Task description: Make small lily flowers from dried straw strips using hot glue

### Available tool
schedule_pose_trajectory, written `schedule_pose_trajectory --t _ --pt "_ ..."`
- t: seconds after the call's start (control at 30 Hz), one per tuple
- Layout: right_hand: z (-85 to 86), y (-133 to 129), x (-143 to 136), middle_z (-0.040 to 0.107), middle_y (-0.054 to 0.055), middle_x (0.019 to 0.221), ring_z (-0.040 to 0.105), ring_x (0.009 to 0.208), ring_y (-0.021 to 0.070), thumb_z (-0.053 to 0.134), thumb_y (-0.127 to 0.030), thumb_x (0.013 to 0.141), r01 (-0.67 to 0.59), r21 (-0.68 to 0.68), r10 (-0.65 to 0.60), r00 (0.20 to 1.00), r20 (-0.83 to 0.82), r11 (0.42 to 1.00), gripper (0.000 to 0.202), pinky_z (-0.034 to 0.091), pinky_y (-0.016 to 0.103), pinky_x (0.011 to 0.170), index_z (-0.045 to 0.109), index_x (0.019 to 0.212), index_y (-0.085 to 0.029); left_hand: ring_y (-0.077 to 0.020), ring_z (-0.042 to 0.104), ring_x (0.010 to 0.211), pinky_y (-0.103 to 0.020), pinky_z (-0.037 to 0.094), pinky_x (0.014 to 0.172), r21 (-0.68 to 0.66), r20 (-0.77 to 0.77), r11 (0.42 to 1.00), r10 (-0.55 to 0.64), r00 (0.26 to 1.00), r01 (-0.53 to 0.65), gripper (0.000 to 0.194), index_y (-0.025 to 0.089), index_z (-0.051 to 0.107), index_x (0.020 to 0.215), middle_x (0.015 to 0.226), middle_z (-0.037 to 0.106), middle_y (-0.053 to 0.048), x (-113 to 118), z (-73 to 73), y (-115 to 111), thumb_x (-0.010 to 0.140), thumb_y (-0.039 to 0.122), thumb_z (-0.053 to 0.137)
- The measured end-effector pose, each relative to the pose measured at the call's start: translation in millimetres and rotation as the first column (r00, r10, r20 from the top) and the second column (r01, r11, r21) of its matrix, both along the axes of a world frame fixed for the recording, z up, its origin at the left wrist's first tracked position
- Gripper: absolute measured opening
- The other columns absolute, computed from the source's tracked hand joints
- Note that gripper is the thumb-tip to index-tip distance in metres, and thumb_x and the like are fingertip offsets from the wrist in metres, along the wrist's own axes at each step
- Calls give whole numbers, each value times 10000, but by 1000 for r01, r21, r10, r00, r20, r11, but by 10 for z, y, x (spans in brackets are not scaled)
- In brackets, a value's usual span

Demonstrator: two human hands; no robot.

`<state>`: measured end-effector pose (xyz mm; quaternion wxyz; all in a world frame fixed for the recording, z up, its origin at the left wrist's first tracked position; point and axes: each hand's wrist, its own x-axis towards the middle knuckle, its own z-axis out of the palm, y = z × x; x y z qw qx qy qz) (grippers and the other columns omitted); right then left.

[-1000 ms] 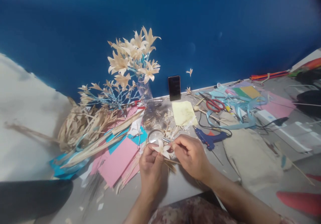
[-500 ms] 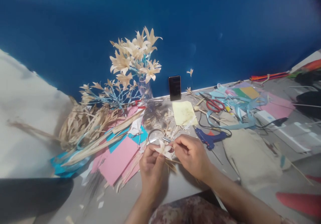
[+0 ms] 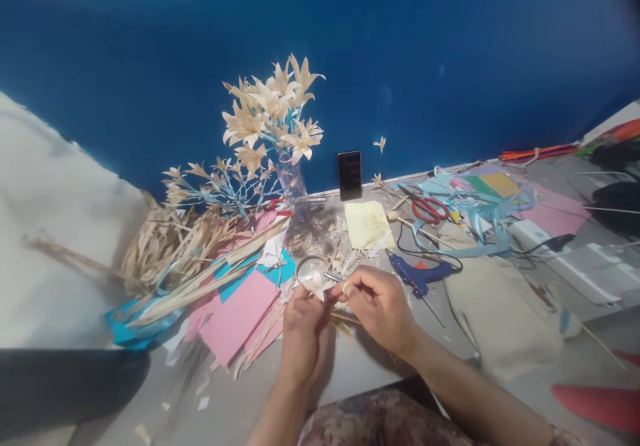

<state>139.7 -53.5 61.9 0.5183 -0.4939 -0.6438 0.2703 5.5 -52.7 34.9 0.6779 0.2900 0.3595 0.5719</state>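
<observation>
A cream artificial flower point(image 3: 317, 286) with pointed petals is held in my left hand point(image 3: 306, 319), its fingers closed at the base. Just to its right, my right hand point(image 3: 381, 306) pinches a small pale piece point(image 3: 345, 287), too small to name surely. The two hands nearly touch. A thin silver tool point(image 3: 332, 277) shows its tip beside the right fingers; whether that hand also holds it I cannot tell. Behind the flower lies a tape roll point(image 3: 299, 269), partly covered by it.
A clear vase point(image 3: 294, 189) of similar flowers stands at the wall, near a phone point(image 3: 349, 175). Dried husks point(image 3: 155, 249) and pink paper point(image 3: 240, 316) lie left. A blue glue gun point(image 3: 419, 274), red-handled scissors point(image 3: 431, 210), yellow paper point(image 3: 367, 225) and cloth point(image 3: 503, 313) are right.
The flower has tipped and shifted slightly left and up in my left hand, which has turned. A pale piece now shows between my right fingertips.
</observation>
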Motion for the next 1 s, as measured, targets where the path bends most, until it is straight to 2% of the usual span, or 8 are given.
schedule_pose_trajectory --t 0.17,0.27,0.37,0.53,0.63,0.83,1.0 --pt "4 7 25 753 12 760 629 642 140 539 -71 800 12 14 -12 999 50 1000 202 438 232 601 666 703 -195 -187 711 818 -301 526 806 -86 151 992 -75 986 88 167 157 598 789 869 755 -79 -1 42 32 790 224 751" --pt "-13 2 29 736 6 743 574 590 126 541 -80 809 35 -5 -34 994 105 999 194 406 228 570 660 706 -194 -182 713 814 -310 528 830 -102 173 994 -18 985 37 192 158 590 762 896 767 -91 9 34 34 756 198 778" --pt "-17 -12 26 677 -6 658 496 526 116 550 -116 818 64 -16 -61 989 133 998 177 367 231 532 636 685 -196 -163 707 765 -290 534 815 -98 149 994 53 987 -39 206 143 627 773 833 766 -76 36 46 38 692 155 816" --pt "-13 -29 10 627 -16 616 453 493 108 583 -163 813 85 -9 -83 986 142 996 113 351 230 519 651 727 -191 -141 688 711 -239 529 718 -55 115 997 60 992 -54 209 161 609 739 755 747 -38 79 102 44 683 134 808" --pt "-24 -24 4 635 -11 620 478 506 112 569 -163 825 80 -17 -76 987 142 997 136 357 229 526 661 728 -189 -139 688 711 -241 522 717 -26 47 997 73 996 -72 223 170 577 737 738 738 -20 73 86 39 704 151 797" --pt "-48 -17 6 637 -9 630 488 523 114 575 -168 825 112 -1 -110 977 184 994 121 354 232 534 663 744 -185 -176 722 834 -303 504 847 -25 -69 995 90 994 -92 307 203 505 854 857 783 -42 24 8 30 733 201 787" --pt "-43 -32 -4 619 -12 605 486 513 111 569 -168 826 115 9 -115 971 211 993 134 341 232 522 655 724 -183 -224 733 800 -340 510 801 57 -298 988 157 942 -147 329 208 504 865 831 783 -48 6 39 16 711 242 793"
